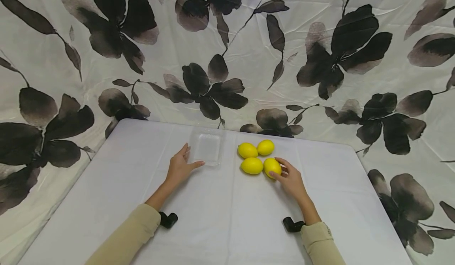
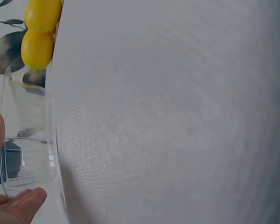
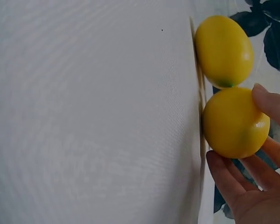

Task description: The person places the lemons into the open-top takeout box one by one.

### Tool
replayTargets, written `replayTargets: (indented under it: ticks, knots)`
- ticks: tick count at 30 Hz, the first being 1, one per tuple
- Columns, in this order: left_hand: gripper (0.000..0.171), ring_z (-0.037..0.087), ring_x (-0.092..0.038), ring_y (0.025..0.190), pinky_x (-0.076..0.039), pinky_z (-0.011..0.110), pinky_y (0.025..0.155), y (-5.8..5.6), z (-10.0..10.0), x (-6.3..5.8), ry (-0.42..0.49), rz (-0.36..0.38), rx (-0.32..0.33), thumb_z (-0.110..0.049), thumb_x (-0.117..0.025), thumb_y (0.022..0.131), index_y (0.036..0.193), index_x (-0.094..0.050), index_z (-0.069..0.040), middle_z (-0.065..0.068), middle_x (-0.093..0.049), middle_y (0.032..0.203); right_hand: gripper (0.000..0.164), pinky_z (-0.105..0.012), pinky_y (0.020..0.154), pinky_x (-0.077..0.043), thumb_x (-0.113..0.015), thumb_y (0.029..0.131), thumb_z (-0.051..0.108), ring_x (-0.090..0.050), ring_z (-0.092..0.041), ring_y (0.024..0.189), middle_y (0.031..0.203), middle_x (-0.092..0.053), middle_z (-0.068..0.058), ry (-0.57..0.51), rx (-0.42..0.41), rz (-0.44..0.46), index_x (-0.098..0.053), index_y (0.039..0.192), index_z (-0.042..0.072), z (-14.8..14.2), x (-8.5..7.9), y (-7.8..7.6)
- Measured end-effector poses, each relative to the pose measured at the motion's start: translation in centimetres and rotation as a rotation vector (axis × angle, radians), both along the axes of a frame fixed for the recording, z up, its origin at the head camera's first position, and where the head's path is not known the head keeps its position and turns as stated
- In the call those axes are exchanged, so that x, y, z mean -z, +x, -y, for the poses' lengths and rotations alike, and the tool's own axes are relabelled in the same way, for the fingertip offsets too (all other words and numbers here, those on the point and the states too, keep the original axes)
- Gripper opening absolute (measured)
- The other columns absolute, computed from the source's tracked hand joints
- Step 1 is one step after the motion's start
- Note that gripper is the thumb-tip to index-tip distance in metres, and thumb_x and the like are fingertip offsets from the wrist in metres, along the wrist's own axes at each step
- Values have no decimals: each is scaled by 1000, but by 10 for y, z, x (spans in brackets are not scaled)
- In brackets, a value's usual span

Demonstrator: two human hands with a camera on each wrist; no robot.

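Yellow lemons [image 1: 252,166], four, one container [image 1: 209,148], two hands [image 1: 179,171]

On the table [image 1: 213,233], four lemons [image 1: 252,166] lie at three o'clock from the container [image 1: 207,148]. My left hand [image 1: 179,170] is at its eight.

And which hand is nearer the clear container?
Left. The left hand is at the near-left corner of the clear container; the right hand is farther off to its right, fingers around a lemon.
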State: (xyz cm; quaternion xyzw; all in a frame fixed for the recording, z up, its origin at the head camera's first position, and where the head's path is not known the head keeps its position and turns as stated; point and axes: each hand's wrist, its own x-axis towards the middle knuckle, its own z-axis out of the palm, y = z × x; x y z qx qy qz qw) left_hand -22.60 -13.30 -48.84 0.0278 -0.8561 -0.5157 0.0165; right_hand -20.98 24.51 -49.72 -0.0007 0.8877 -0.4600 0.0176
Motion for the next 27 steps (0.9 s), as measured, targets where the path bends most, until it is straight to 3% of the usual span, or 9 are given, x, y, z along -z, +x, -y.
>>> replayTargets:
  ticks: [14, 27]
  knots:
    - [95, 43, -50, 131, -47, 45, 105, 2, 2, 0, 18, -25, -1, -19, -83, 81, 153, -25, 6, 24, -43, 150, 60, -48, 105, -49, -76, 89, 25, -54, -35, 128, 146, -51, -13, -53, -25, -75, -52, 142, 11, 4, -21, 1]
    - [92, 43, -51, 130, -48, 47, 104, 10, 3, -3, 41, -5, -1, -19, -82, 82, 153, -27, 4, 25, -46, 148, 59, -45, 106, -48, -76, 89, 27, -53, -32, 129, 147, -50, -11, -155, -89, -102, -53, 142, 13, 33, -44, -8]
